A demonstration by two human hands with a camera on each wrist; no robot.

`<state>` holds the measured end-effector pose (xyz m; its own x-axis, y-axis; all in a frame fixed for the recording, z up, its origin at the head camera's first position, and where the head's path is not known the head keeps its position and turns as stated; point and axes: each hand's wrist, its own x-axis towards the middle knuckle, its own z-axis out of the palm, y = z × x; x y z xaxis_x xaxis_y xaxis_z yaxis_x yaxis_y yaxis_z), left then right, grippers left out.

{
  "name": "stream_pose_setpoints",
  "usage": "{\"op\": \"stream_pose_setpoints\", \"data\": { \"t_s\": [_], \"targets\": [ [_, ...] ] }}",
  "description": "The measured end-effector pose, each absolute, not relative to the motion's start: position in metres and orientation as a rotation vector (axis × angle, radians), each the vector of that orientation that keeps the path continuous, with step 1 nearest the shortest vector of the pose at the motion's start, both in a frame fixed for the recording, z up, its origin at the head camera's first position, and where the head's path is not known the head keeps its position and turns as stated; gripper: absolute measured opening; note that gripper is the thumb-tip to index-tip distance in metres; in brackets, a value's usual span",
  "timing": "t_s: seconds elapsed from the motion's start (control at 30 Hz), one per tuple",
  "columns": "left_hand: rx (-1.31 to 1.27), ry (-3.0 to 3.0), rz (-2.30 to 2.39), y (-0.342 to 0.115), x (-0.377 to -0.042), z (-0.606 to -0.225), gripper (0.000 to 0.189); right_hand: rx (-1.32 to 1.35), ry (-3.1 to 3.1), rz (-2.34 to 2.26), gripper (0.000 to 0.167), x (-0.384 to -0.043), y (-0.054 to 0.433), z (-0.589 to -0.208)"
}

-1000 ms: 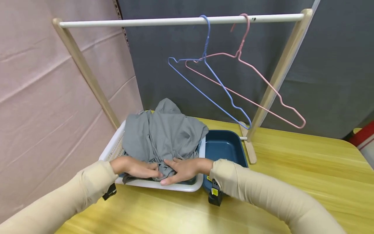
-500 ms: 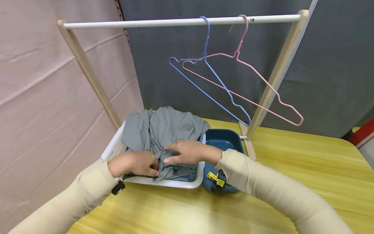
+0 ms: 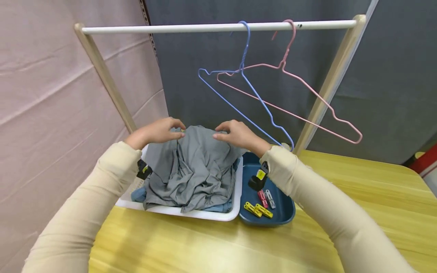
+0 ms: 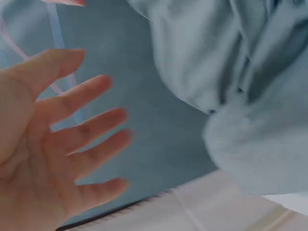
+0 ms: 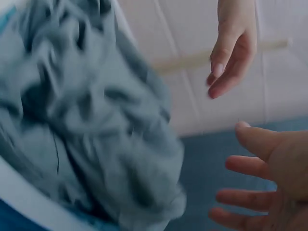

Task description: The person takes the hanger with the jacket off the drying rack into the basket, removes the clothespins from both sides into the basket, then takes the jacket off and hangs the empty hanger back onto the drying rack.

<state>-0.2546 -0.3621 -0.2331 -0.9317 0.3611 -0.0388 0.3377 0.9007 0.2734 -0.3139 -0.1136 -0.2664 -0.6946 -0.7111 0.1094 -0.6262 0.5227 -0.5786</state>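
A grey garment (image 3: 201, 167) lies crumpled on top of a white basket (image 3: 205, 215), with blue cloth (image 3: 139, 194) showing under its edges. Over the garment's far left part my left hand (image 3: 157, 132) hovers with its fingers spread. My right hand (image 3: 239, 133) faces it above the far right part, fingers loosely bent. Nothing is between the fingers of either hand. In the left wrist view the left palm (image 4: 43, 139) stands apart from the cloth. The right wrist view likewise shows a gap between the right fingers (image 5: 245, 199) and the garment.
A blue hanger (image 3: 244, 70) and a pink hanger (image 3: 300, 79) hang from the rack's white rail (image 3: 170, 28). Beside the basket, a dark blue bin (image 3: 288, 216) holds yellow pegs (image 3: 258, 209), a red peg (image 3: 263, 198) and a grey peg (image 3: 270, 199).
Both hands have let go of the garment's near side and risen away over its far end. The garment's near edge now lies spread toward the basket's front rim. The pegs have come into view.
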Motion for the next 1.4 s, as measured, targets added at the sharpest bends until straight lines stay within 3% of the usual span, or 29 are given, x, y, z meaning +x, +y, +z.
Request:
{"op": "stream_pose_setpoints", "data": {
  "t_s": [0.17,0.37,0.67,0.93,1.27,1.4],
  "targets": [
    [0.316,2.989,0.306,-0.363,-0.288,-0.258,0.050,-0.986,2.583,-0.832,0.060,-0.337,-0.109,-0.287],
    [0.095,2.830,0.324,-0.369,-0.300,-0.294,0.073,-0.972,2.507,-0.669,0.079,-0.343,-0.108,-0.316],
    [0.313,2.965,0.252,-0.378,-0.296,-0.313,0.045,-1.012,2.585,-0.522,0.049,-0.321,-0.110,-0.318],
    [0.578,3.137,0.380,-0.382,-0.294,-0.314,0.017,-1.089,2.717,-0.744,0.031,-0.317,-0.117,-0.333],
    [0.461,3.333,0.510,-0.375,-0.277,-0.299,0.012,-0.962,2.710,-1.072,0.021,-0.309,-0.117,-0.322],
    [0.478,3.483,0.601,-0.373,-0.263,-0.277,0.014,-0.878,2.663,-1.294,0.028,-0.308,-0.114,-0.308]
  ]
}}
